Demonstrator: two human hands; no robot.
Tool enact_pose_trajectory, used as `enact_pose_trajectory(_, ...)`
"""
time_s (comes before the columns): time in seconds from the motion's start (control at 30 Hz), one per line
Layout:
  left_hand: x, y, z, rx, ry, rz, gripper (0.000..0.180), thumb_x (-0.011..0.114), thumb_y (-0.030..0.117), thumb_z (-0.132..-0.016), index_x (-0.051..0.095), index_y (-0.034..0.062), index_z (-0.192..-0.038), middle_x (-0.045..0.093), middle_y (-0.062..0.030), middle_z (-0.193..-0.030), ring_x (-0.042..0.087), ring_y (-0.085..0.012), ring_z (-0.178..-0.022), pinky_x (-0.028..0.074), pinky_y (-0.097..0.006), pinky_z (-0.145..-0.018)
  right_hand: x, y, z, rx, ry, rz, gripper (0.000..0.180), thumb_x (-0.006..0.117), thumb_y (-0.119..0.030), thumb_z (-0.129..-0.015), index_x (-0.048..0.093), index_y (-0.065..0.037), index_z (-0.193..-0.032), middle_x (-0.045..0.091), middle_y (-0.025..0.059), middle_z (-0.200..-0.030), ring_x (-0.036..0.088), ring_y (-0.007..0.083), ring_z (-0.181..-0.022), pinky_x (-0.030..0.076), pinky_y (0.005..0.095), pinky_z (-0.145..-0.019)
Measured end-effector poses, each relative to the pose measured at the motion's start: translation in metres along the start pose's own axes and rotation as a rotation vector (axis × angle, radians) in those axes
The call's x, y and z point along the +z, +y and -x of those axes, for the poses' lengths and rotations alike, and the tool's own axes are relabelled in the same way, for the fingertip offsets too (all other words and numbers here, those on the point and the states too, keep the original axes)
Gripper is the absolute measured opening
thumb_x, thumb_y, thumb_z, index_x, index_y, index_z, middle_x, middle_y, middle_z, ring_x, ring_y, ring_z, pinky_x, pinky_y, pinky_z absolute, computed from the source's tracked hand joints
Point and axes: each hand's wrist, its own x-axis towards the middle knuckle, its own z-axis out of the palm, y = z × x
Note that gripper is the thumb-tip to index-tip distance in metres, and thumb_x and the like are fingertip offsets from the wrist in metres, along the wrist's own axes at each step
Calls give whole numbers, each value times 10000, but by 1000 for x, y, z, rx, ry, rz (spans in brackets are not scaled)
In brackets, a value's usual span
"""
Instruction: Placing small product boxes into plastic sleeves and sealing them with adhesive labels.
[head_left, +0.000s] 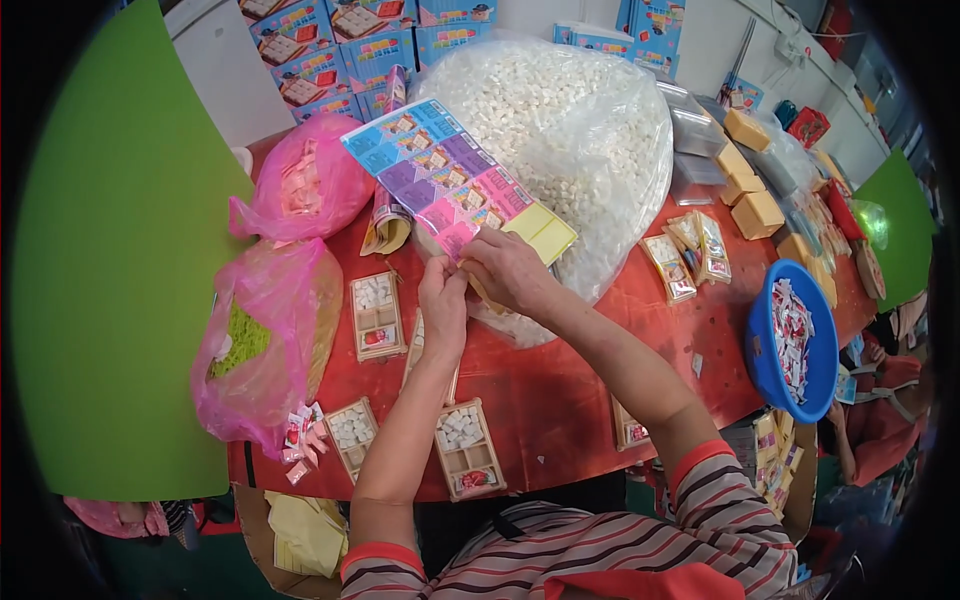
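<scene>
Two bare hands met at the centre of the frame, on the lower edge of a printed sheet banded in blue, purple, pink and yellow. The left hand had its fingers clamped near the pink lower corner; the right hand, just beside it, had its fingers clamped on the same edge, though the fingertips were partly hidden. The sheet slanted from the upper left down to the right, overlapping a large clear bag of small white pieces.

Below the hands, on the red bench, lay several shallow wooden trays: one left of the left wrist, one left of the forearm and one right of it, each with white pieces in a compartment. At the left of the frame, a pink bag stood above a second pink bag, open on something green, with small pink packets near its foot. Toward the right were clear-wrapped packs, tan blocks and a blue basin of sachets.
</scene>
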Motion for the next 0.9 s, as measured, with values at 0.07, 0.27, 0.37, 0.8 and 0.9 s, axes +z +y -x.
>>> enact_pose_trajectory(0.07,0,3,1,7,-6,-11,93,513,71,-911,551,-3,-952,572,-38,-782,531,-96,-633,450,-254,-548,0,0,-4,-42,-7,15,90,636,-153,-796,606,-69,-808,571,86,-822,575,262,-819,458,381,-721)
enact_pose_trajectory(0.27,-9,3,-4,37,-3,-175,66,501,34,-898,548,4,-932,565,-32,-775,536,-86,-668,463,-260,-568,5,2,-12,-100,-32,111,104,650,-153,-796,588,-70,-809,564,70,-813,584,258,-787,464,373,-714)
enact_pose_trajectory(0.37,-10,7,-4,36,-7,-164,60,500,31,-889,549,5,-912,565,-33,-762,545,-94,-632,464,-261,-543,4,1,-13,-156,-25,160,114,653,-142,-774,571,-69,-803,554,69,-807,581,256,-788,466,372,-712)
enact_pose_trajectory(0.8,-15,17,-10,-17,-66,-118,83,491,57,-909,553,33,-861,583,-41,-675,560,-105,-502,466,-236,-461,-3,-5,-20,-169,-91,142,150,652,-118,-734,555,-55,-829,551,82,-818,585,274,-753,489,376,-663)
enact_pose_trajectory(0.9,-15,21,-10,-89,-106,-63,78,491,54,-900,553,34,-859,587,-43,-671,565,-110,-501,469,-239,-462,-5,-3,-19,-92,-132,106,100,623,-105,-764,561,-45,-813,551,93,-797,591,289,-737,490,394,-635)
